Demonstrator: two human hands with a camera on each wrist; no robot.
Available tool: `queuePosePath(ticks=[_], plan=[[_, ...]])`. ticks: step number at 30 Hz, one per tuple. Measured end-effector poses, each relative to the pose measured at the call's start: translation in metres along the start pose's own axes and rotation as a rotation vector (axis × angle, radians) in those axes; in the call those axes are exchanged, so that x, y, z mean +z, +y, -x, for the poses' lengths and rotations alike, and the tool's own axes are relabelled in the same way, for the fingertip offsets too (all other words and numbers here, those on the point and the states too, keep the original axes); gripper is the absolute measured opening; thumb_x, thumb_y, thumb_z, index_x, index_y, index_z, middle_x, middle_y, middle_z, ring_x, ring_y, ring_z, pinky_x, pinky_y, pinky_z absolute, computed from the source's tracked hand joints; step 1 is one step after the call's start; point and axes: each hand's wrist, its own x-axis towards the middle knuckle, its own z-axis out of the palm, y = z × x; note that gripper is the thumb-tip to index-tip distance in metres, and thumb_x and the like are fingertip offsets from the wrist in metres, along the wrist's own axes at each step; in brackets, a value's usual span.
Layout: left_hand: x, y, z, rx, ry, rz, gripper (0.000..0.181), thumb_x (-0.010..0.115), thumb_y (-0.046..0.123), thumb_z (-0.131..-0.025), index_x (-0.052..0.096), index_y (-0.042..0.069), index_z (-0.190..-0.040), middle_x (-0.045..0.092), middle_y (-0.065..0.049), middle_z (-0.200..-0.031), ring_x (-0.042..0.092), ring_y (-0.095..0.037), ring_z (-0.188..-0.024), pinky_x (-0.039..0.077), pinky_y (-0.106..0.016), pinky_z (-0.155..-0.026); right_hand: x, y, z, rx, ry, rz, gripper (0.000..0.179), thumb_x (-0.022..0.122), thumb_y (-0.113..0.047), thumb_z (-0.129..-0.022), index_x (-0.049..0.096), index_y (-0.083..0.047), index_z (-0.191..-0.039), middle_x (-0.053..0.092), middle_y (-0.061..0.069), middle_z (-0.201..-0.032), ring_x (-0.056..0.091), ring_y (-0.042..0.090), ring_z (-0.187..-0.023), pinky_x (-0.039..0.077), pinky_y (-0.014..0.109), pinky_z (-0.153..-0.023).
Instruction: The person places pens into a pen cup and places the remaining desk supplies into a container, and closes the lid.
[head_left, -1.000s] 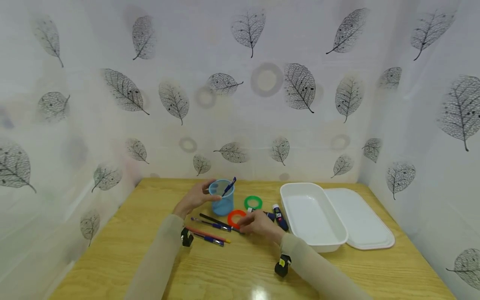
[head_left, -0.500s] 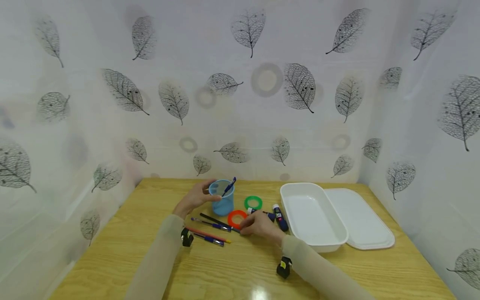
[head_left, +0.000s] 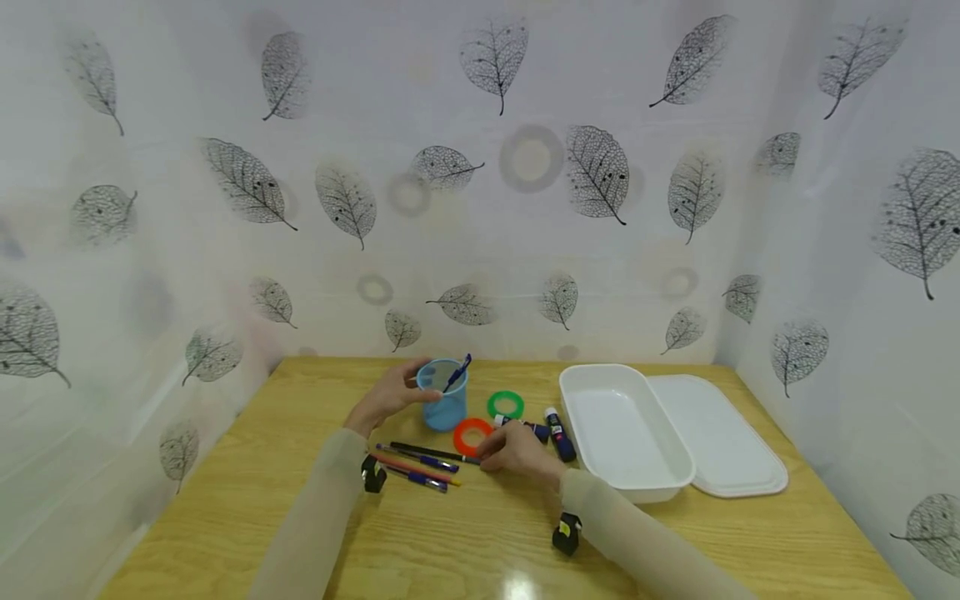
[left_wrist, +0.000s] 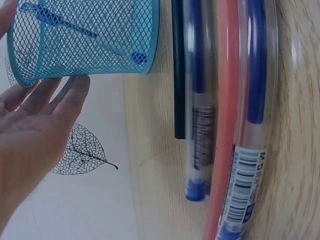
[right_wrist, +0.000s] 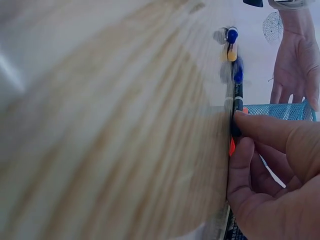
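My left hand (head_left: 392, 397) holds a blue mesh pen cup (head_left: 446, 414) near its rim, thumb in front and fingers behind. One blue pen (left_wrist: 95, 35) leans inside the cup. With thumb and fingertips, my right hand (head_left: 519, 452) pinches the right end of a black pencil (head_left: 427, 452) low over the table. Just in front of that pencil lie a clear-barrelled blue pen (head_left: 441, 463), a red pencil (left_wrist: 228, 75) with a yellow end, and a second blue pen (head_left: 431, 481), side by side. In the right wrist view, the pinched pencil (right_wrist: 238, 102) shows a white band.
An orange-red ring (head_left: 459, 438) and a green ring (head_left: 492, 406) lie right of the cup. Two dark blue glue sticks (head_left: 562, 445) with white caps lie beside a white rectangular tray (head_left: 637, 493). Its white lid (head_left: 723, 437) lies to the right.
The black pencil's left end has swung toward me, and the nearest blue pen beside it has shifted left and closer. The left hand and the cup stay put.
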Motion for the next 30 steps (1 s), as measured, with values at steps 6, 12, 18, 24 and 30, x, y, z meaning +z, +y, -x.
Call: queuePosePath(ticks=[6,12,18,24,30], plan=[[0.001,0.000,-0.001,-0.003,0.002,0.002,0.082,0.079,0.025,-0.083,0.037,0.010,-0.151,0.048,-0.018,-0.146,0.046,-0.040,-0.134,0.038,-0.056,-0.109,-0.001,-0.002,0.003,-0.016,-0.003,0.014,0.016,0.081,-0.008,-0.079,0.078,-0.006,-0.095,0.075,0.002,-0.088,0.065,0.008,-0.080,0.055,0.024,-0.073],[0.001,0.001,0.000,-0.004,0.002,-0.007,0.080,0.078,0.024,-0.085,0.036,0.008,-0.151,0.048,-0.020,-0.145,0.047,-0.041,-0.133,0.040,-0.055,-0.108,-0.002,-0.006,0.007,-0.041,-0.013,0.055,0.016,0.081,-0.008,-0.079,0.078,-0.007,-0.095,0.074,0.001,-0.089,0.063,0.008,-0.081,0.054,0.024,-0.071],[0.001,0.002,0.000,-0.018,0.007,-0.006,0.081,0.079,0.026,-0.083,0.037,0.010,-0.151,0.049,-0.017,-0.144,0.047,-0.040,-0.133,0.040,-0.054,-0.109,-0.002,-0.009,0.009,-0.057,-0.019,0.090,0.013,0.074,-0.006,-0.085,0.078,-0.006,-0.098,0.075,0.002,-0.092,0.062,0.010,-0.085,0.054,0.031,-0.080],[0.000,0.004,0.000,-0.005,0.000,-0.012,0.081,0.078,0.026,-0.085,0.034,0.008,-0.151,0.048,-0.020,-0.144,0.047,-0.042,-0.133,0.039,-0.056,-0.109,-0.001,-0.009,0.010,-0.067,0.006,0.126,0.013,0.069,-0.008,-0.090,0.077,-0.007,-0.099,0.074,0.003,-0.096,0.063,0.012,-0.090,0.055,0.034,-0.083],[0.000,0.004,0.002,0.002,-0.012,-0.002,0.080,0.076,0.021,-0.087,0.032,0.005,-0.152,0.047,-0.023,-0.144,0.046,-0.044,-0.133,0.039,-0.057,-0.108,-0.001,-0.011,0.014,-0.044,0.043,0.135,0.013,0.066,-0.010,-0.091,0.077,-0.009,-0.098,0.071,0.002,-0.097,0.060,0.012,-0.088,0.053,0.034,-0.080]])
